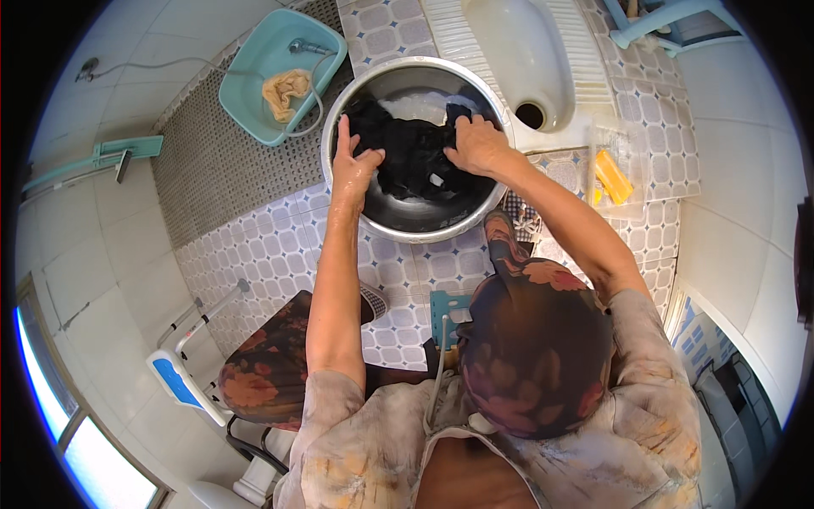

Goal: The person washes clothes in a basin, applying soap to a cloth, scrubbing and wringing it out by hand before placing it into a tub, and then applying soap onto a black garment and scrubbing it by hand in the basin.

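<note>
Cloth (411,157), black and bunched up, lies in the round metal basin (415,235) at the upper middle of the frame, with pale, cloudy water (411,105) showing behind it and a small white patch on its lower right part. Your left arm runs nearly straight up from the lower middle of the frame, its forearm bare and the elbow hardly bent. Your left hand (350,165) is open over the left side of the basin, the back of it toward the camera; one finger points to the top of the frame while the thumb stretches right over the cloth. You have the right arm bent at the elbow, the forearm slanting from the lower right up to the basin. Your right hand (479,146) has its fingers curled and grips a fold of the cloth at the basin's right side, knuckles uppermost. At the upper left of the frame, a light blue tub (246,72) holds a beige rag (286,93) and a shower head (301,46). Right of the basin, a yellow bar (614,178) sits in a clear tray (629,140).
</note>
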A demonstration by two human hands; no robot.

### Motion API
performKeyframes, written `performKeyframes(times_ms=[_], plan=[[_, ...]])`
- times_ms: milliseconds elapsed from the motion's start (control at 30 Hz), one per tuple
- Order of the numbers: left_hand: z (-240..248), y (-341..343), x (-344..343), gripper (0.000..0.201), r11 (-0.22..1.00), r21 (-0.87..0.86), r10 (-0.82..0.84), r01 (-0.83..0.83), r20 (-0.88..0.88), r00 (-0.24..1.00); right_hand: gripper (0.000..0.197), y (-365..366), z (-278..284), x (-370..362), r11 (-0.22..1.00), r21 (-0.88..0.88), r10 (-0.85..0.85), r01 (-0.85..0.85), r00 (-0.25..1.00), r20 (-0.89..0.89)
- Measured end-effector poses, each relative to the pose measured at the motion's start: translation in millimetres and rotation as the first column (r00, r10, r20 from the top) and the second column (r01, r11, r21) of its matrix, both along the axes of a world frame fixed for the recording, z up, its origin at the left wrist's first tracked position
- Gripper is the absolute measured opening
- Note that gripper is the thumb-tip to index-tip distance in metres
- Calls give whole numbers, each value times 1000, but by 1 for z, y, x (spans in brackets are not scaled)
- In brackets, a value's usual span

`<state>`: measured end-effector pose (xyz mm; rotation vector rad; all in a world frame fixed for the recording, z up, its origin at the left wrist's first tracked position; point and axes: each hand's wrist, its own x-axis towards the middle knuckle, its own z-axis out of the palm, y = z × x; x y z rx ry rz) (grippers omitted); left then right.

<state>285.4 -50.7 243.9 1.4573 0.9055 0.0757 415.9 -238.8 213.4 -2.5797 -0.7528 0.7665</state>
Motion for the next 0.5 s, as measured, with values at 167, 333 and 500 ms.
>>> performKeyframes(times_ms=[167, 333, 500], plan=[[-68, 1, -20, 91, 959, 274, -8, 74, -234, 972, 50, 36, 36, 17, 876, -293, 450, -382, 866, 216], [-70, -16, 0, 43, 972, -234, -59, 23, -147, 987, 67, 67, -26, 19, 938, -127, 346, -322, 881, 323], [-64, -4, -19, 16, 987, -137, 48, -81, -227, 973, 58, 71, -30, 43, 872, -182, 430, -455, 889, -159]])
